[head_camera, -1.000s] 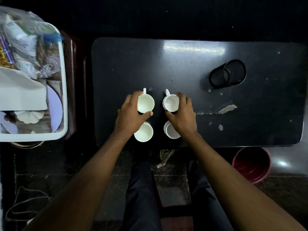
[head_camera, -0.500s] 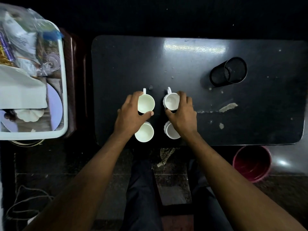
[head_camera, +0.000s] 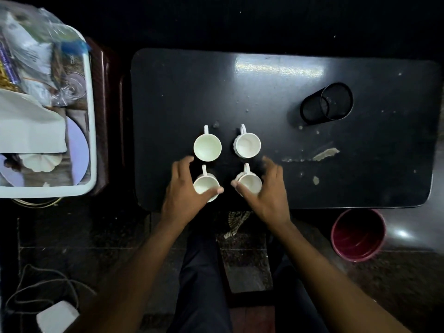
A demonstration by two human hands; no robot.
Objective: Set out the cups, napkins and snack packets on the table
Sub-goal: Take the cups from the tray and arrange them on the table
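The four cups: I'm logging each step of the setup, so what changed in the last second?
Both hands let go of the far cups and drew back toward the person. The left hand now curls around the near left cup, the right hand around the near right cup. The far left cup and far right cup stand free. All four cups and the black mesh holder kept their places.

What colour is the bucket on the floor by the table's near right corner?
Dark red, maroon-like; the bucket shows clearly in the head view, below the table edge.
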